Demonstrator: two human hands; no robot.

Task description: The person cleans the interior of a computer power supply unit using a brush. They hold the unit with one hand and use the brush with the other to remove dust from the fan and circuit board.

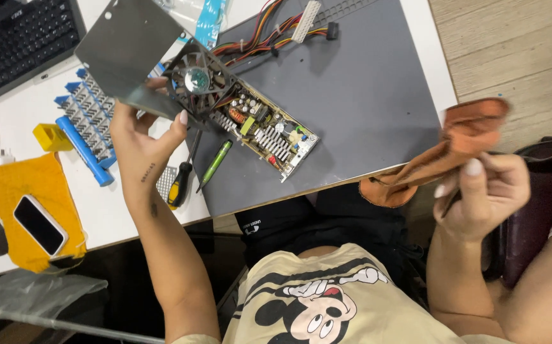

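Looking down from the head view: left hand (141,130) has its fingers clamped on the grey metal cover (126,48) of an opened power supply (250,118), lifted at the fan end above the grey mat (365,95) on the desk (107,210). Likely stiff, fairly heavy, with a fragile exposed board; the sheet-metal edges look the safest grip. Right hand (483,191), well apart off the desk edge, has its fingers pinched shut on a soft orange cloth (441,156). Screwdrivers (184,175) lie below the unit.
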